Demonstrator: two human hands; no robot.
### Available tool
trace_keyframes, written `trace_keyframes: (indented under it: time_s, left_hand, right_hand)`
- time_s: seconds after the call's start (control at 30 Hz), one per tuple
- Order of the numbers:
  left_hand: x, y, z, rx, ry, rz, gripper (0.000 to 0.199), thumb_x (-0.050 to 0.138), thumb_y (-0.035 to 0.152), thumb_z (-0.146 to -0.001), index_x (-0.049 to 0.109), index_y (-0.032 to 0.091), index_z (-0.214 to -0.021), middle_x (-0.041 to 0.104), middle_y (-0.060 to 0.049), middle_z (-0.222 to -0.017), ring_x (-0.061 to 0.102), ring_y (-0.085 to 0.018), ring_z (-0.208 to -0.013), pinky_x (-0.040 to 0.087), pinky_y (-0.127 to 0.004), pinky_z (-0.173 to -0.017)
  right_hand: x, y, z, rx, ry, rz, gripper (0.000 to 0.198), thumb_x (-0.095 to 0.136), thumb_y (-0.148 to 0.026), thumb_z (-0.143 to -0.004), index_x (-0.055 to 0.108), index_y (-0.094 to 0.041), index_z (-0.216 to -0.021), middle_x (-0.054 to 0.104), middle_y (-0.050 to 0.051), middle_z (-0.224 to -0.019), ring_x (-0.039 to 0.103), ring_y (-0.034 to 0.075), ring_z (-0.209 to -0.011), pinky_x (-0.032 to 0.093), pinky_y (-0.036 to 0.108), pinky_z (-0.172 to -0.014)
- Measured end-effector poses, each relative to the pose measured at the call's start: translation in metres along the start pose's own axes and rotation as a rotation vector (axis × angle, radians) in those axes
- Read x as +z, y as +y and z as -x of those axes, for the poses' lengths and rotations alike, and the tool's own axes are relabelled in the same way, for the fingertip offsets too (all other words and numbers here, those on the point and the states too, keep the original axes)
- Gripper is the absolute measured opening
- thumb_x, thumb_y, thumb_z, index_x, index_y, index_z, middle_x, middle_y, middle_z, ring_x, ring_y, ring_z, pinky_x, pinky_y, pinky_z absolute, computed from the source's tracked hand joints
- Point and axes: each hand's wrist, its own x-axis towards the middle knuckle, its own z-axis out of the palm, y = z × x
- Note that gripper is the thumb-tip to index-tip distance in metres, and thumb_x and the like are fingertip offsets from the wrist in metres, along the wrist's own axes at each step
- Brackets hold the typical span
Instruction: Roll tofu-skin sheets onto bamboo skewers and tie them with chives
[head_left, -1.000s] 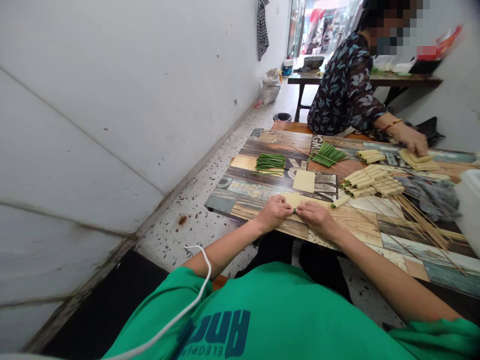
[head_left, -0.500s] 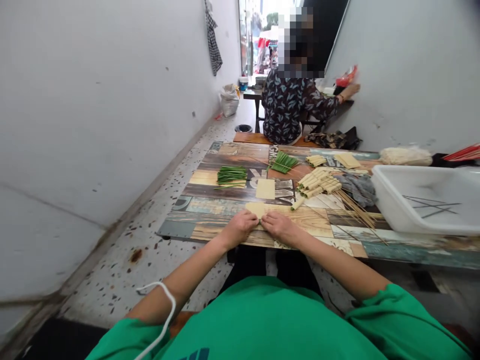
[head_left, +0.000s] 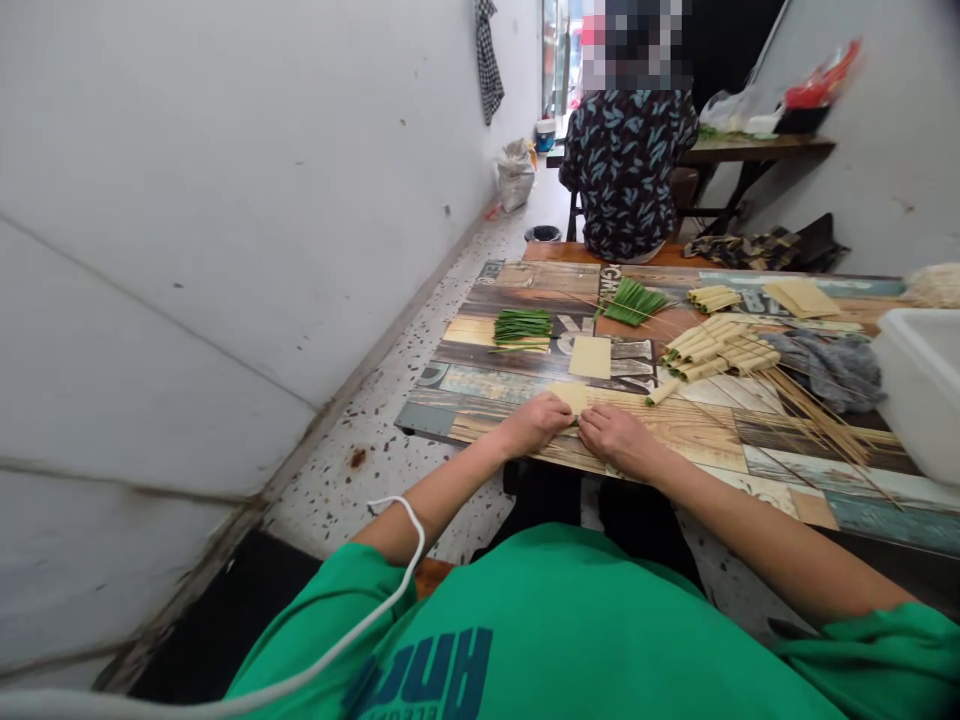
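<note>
Both sets of fingers are bent and drawn close together, pinching the near edge of a pale sheet [head_left: 568,395] from either side, the left hand [head_left: 537,423] at one end and the right hand [head_left: 616,437] at the other. A bit of green shows in the narrow gap between the fingertips; how tightly they press is too small to tell. The sheet lies near the front edge of the patterned worktop [head_left: 682,437], its far part flat beyond the fingers. Just past it rests a second, square sheet [head_left: 590,357], with a neat bundle of green stalks [head_left: 523,324] farther off to the left and another green bundle [head_left: 634,301] behind. To the right of the right hand lies a single roll [head_left: 663,391], beside a heap of rolls [head_left: 716,347], some with green at their ends. Beyond the heap are a smaller group of rolls [head_left: 713,299] and some flat sheets [head_left: 801,297]. Thin wooden skewers [head_left: 817,415] fan out near a crumpled grey cloth [head_left: 829,367], and a white tub [head_left: 919,385] stands at the right. Past the worktop sits a person in a leaf-patterned top [head_left: 626,170], back turned.
</note>
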Motion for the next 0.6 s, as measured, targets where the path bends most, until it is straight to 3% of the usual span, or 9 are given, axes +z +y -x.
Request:
trace_keyframes:
  time_s: [0.1,0.23,0.37,0.6]
  left_hand:
    - [-0.003,0.003,0.0,0.005,0.013,-0.024,0.033,0.038,0.02,-0.097,0.068,0.015,-0.084,0.066,-0.01,-0.082,0.057,-0.019,-0.079,0.044,-0.033,-0.081]
    - [-0.009,0.01,0.002,0.045,0.039,-0.036,0.03,0.052,0.037,-0.095,0.069,0.012,-0.089,0.067,-0.012,-0.086,0.058,-0.021,-0.083,0.046,-0.033,-0.081]
    - [-0.006,0.01,0.002,0.015,0.102,-0.036,0.03,0.044,0.023,-0.099,0.07,0.012,-0.088,0.068,-0.011,-0.085,0.059,-0.018,-0.081,0.046,-0.031,-0.08]
    - [0.004,0.007,0.001,-0.179,0.133,0.039,0.028,0.049,0.028,-0.097,0.074,0.019,-0.087,0.071,-0.008,-0.089,0.059,-0.017,-0.083,0.045,-0.031,-0.081]
  right_hand:
    - [0.001,0.0,0.0,-0.002,0.006,0.019,0.031,0.038,-0.01,-0.097,0.064,-0.014,-0.079,0.06,0.009,-0.075,0.049,0.02,-0.072,0.037,0.034,-0.068]
    - [0.001,0.001,0.0,-0.004,0.09,-0.008,0.03,0.04,-0.014,-0.097,0.064,-0.014,-0.078,0.061,0.008,-0.074,0.05,0.019,-0.071,0.039,0.033,-0.066]
    - [-0.003,0.0,-0.001,0.043,0.125,-0.082,0.028,0.044,-0.023,-0.098,0.065,-0.013,-0.082,0.063,0.008,-0.076,0.052,0.019,-0.074,0.042,0.033,-0.069]
    - [-0.001,0.0,-0.001,0.313,0.109,-0.394,0.033,0.044,-0.029,-0.1,0.065,-0.017,-0.078,0.063,0.008,-0.08,0.054,0.018,-0.079,0.042,0.029,-0.072]
